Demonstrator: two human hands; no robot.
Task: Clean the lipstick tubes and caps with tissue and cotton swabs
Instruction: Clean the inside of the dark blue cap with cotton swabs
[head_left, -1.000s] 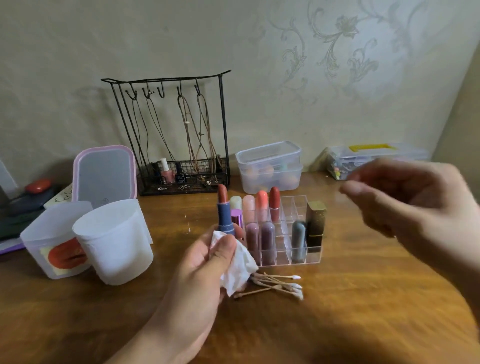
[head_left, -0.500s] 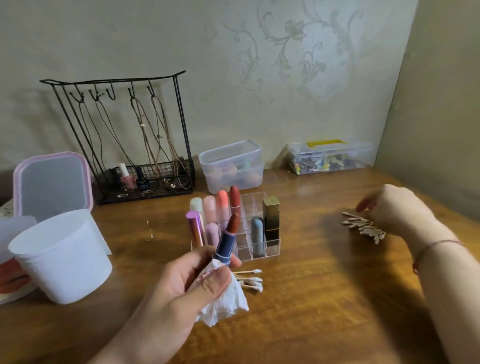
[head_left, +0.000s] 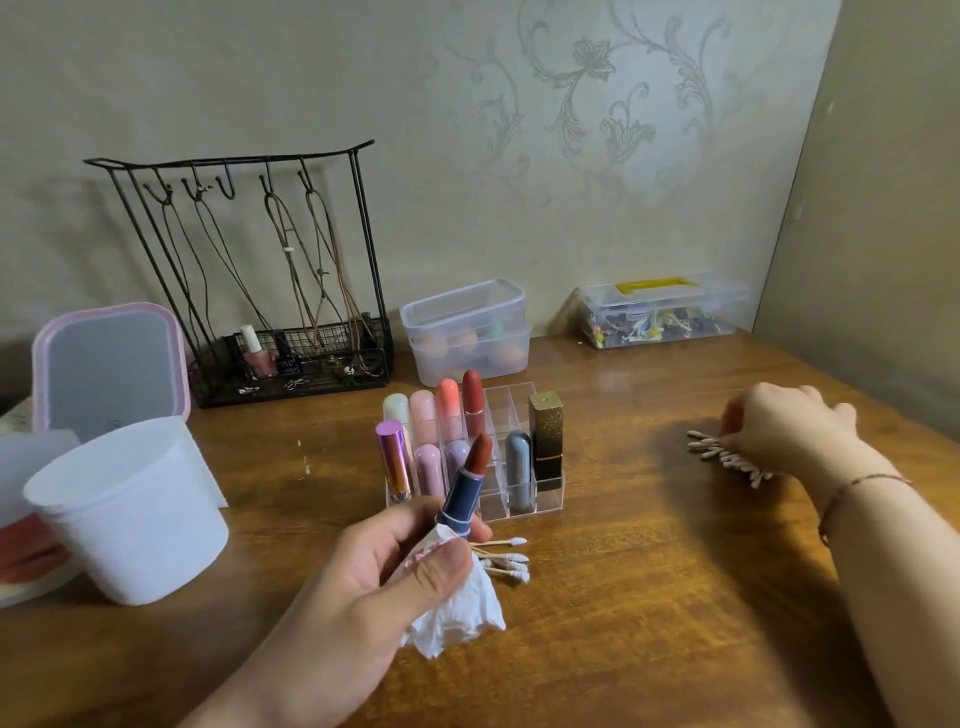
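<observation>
My left hand (head_left: 374, 577) grips an uncapped lipstick (head_left: 465, 488), a navy tube with a red-brown bullet tilted to the right. The same hand pinches a crumpled white tissue (head_left: 457, 613) under its thumb against the tube's base. My right hand (head_left: 784, 431) is far right on the table, fingers curled down onto a pile of cotton swabs (head_left: 722, 457), its fingertips among them. Behind the lipstick, a clear organiser (head_left: 524, 499) holds several capped lipsticks. A few more cotton swabs (head_left: 506, 558) lie beside the tissue.
A white cup (head_left: 130, 514) stands at the left with a pink-framed mirror (head_left: 109, 364) behind it. At the back are a black wire jewellery rack (head_left: 260, 270), a clear box (head_left: 467, 332) and a yellow-handled case (head_left: 660, 312). A wall (head_left: 883, 208) closes the right side.
My right hand went from mid-air down to the swab pile at the right and curled its fingers into it. The lipstick in my left hand tilted to the right.
</observation>
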